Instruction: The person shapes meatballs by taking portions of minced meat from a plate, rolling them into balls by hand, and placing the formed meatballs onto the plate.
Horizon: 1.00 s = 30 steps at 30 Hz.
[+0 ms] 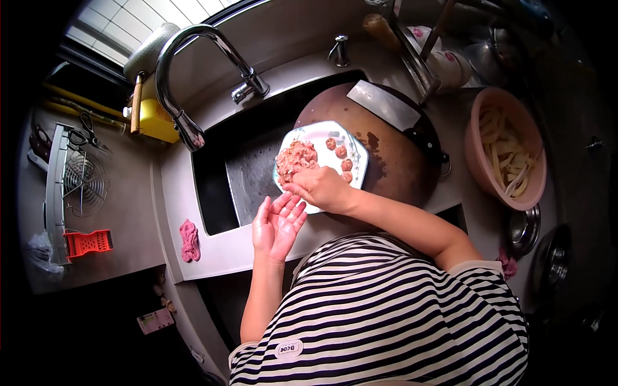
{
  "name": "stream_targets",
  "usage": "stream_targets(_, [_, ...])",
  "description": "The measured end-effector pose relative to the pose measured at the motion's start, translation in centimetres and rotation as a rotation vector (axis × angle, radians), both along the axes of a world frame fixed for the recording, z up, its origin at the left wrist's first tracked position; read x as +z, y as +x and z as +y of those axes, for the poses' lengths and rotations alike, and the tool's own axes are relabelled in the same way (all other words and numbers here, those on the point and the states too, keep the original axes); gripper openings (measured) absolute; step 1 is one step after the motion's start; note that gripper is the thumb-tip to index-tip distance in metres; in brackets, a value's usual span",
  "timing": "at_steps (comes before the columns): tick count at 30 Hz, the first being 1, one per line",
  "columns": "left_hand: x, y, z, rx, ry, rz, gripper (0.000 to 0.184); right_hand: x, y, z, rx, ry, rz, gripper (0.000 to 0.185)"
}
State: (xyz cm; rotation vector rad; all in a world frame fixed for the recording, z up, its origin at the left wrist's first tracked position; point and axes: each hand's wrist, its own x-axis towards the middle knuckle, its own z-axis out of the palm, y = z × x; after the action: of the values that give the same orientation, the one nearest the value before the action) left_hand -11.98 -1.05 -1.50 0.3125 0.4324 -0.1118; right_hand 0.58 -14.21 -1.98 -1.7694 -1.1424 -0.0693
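A white plate [356, 151] with a patterned rim holds a mound of pink minced meat [297, 156] on its left. Several small meatballs [341, 152] lie in a row along its right side. My right hand [326, 189] is over the plate's near part, at the lower edge of the mince, with its fingers curled in. What those fingers hold, if anything, is hidden. Just below the plate, my left hand [280, 226] is turned palm up with fingers apart, and its palm looks bare. Its fingertips come close to the right hand.
Beneath the plate, a round wooden board [386, 174] spans part of the sink [215, 167]; a cleaver [384, 106] lies on it. A curved faucet [168, 77] rises behind. A pink basin [473, 154] of pale cut strips stands right. Left are a red grater [90, 243] and scissors [87, 132].
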Motion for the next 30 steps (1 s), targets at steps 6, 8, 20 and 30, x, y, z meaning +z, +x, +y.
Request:
stream_targets(6, [-1.3,0.4,-0.8,0.001,-0.054,0.137,0.040,1.8,-3.2,0.2,0.172,-0.030,-0.245,0.032])
stream_targets(8, [0.9,0.9,-1.8,0.005,-0.028,0.129,0.040,2.2,-3.4,-0.2,0.201,-0.149,-0.355,0.034])
stream_targets(20, [1.7,2.4,-1.9,0.070,0.162,0.135,0.044,2.7,-3.2,-1.1,0.119,-0.021,-0.516,0.025])
stream_targets(30, [-1.5,3.0,-3.4,0.185,0.161,0.110,0.036,1.5,-2.6,-1.0,-0.218,-0.055,-0.417,0.025])
